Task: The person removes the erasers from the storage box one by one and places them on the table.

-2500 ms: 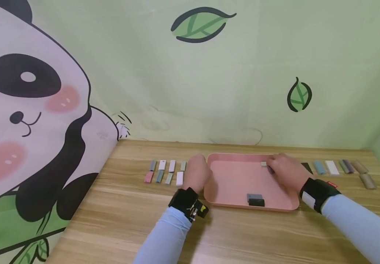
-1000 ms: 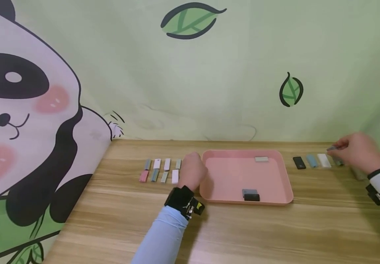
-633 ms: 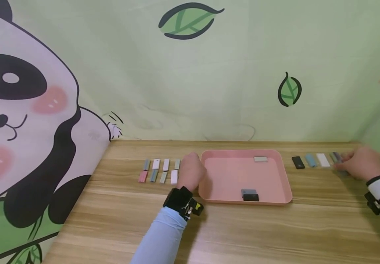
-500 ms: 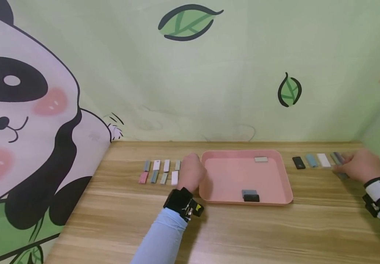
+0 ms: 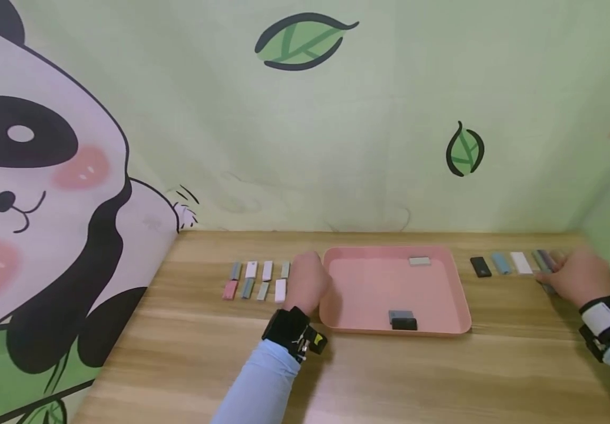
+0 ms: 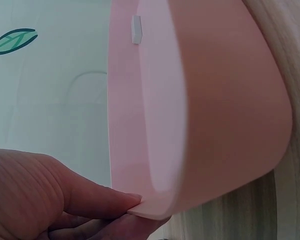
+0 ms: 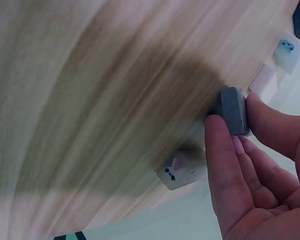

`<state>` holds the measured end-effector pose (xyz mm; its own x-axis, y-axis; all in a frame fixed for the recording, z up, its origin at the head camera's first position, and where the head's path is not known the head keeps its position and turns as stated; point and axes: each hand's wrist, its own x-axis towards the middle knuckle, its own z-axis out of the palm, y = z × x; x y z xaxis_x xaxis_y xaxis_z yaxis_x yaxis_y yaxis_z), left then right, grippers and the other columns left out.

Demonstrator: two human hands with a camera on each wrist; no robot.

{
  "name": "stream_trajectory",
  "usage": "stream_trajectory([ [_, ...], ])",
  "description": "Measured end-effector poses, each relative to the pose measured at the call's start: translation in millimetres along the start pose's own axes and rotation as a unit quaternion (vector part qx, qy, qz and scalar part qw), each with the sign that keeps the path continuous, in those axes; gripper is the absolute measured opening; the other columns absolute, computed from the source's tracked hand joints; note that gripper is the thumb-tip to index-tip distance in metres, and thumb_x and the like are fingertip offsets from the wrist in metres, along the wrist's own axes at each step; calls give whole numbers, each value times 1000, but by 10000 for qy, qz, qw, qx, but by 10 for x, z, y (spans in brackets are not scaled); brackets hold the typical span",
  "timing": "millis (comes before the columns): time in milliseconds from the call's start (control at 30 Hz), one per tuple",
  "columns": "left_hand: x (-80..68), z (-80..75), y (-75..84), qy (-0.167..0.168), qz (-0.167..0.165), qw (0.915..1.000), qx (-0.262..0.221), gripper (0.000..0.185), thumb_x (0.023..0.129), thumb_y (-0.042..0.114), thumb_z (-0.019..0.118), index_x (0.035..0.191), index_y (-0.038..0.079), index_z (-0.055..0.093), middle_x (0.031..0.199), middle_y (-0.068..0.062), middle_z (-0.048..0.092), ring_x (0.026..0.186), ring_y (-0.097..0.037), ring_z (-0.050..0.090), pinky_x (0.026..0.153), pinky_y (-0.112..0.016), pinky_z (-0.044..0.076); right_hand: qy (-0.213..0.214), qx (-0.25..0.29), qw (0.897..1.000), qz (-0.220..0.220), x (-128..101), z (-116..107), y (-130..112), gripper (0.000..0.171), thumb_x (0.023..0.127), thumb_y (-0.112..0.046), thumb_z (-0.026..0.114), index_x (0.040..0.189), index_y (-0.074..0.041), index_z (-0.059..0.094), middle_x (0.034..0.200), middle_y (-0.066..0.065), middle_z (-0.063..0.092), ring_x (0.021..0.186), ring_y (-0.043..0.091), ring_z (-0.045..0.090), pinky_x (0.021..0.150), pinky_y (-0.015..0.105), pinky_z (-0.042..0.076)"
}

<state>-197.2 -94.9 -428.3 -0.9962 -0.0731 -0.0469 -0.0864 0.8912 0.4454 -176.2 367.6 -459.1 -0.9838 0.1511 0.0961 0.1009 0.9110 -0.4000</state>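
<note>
In the left wrist view, my left hand (image 6: 65,195) pinches the rim of a pink tray (image 5: 368,288) between thumb and fingers, at its left end. Far to the right, my right hand (image 5: 583,275) holds a small dark grey block (image 7: 234,111) between thumb and fingertips, low over the tabletop. It is in front of the green and purple blocks (image 5: 543,259) in the right-hand row. Inside the tray, a light grey block (image 5: 419,261) lies near the back wall. A grey-blue block (image 5: 400,315) and a black block (image 5: 404,324) lie together at the front.
A black block (image 5: 480,267), a blue piece (image 5: 501,264) and a white block (image 5: 521,263) line up right of the tray. Near the right hand sits a pale piece with a face (image 7: 182,170). Left of the tray, several small blocks (image 5: 251,269) form two rows.
My right hand has taken the dark grey block from the tray's back right, carried it right, and lowered it by the right-hand row. The left hand stays at the tray.
</note>
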Motion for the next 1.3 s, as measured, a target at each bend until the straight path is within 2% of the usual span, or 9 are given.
stream_trajectory([
  [100,-36,12,-34,-58,-26,10000,20,8,80,1,59,76,5,64,74,-4,62,63,-15,54,54,-26,44,-8,-123,9999,-19,-56,32,-36,38,71,-24,76,45,-5,57,45,0,48,48,20,44,43,29,29],
  [367,5,12,-30,81,1,9999,-145,6,79,2,60,76,7,63,71,-3,60,61,-16,55,51,-26,42,102,-602,9981,-78,-39,21,-66,35,72,-23,73,69,12,67,57,21,59,49,27,51,41,32,33],
  [567,3,4,-17,-49,-128,9998,-122,5,80,3,61,79,6,64,72,-4,60,61,-17,55,50,-26,42,53,-572,9983,-53,-69,14,-67,35,74,-25,72,53,2,63,49,8,51,46,23,46,40,30,31],
  [700,1,-13,-3,-6,-81,9999,-87,4,79,4,61,78,6,64,72,-4,61,62,-17,55,51,-26,43,141,-542,9983,-158,-58,-28,-150,28,75,-22,69,58,0,62,50,3,50,48,21,45,42,29,30],
  [800,-2,-18,-1,37,-61,9999,-76,4,78,3,62,75,6,64,72,-4,61,62,-16,55,51,-27,43,192,-444,9977,-476,-30,-41,-314,25,76,-19,67,75,6,66,60,14,60,54,27,53,46,35,38],
  [867,0,-14,-1,34,-72,10000,-59,4,77,3,62,75,6,63,72,-4,61,61,-16,55,51,-27,43,124,-294,9970,-704,-20,-34,-468,34,79,-21,66,91,11,67,77,23,66,65,35,60,52,41,45],
  [967,12,-2,-1,0,-112,9999,-105,5,77,2,62,75,6,63,72,-4,61,61,-17,55,50,-26,42,-12,-49,9944,-1051,-15,1,-734,38,82,-25,65,103,7,66,97,28,66,84,44,62,60,47,48],
  [1100,29,11,-1,6,-57,9999,-138,5,78,2,61,76,7,62,73,-3,61,62,-17,56,52,-26,43,-119,88,9874,-1577,-1,70,-1116,35,85,-24,64,109,1,66,105,25,66,89,40,65,65,48,51],
  [1300,19,8,-8,90,-24,9999,-110,4,77,2,62,77,6,62,73,-5,62,63,-16,56,53,-27,45,-796,160,9753,-2053,25,248,-1597,33,87,-22,62,111,0,65,107,20,67,93,31,65,78,49,52],
])
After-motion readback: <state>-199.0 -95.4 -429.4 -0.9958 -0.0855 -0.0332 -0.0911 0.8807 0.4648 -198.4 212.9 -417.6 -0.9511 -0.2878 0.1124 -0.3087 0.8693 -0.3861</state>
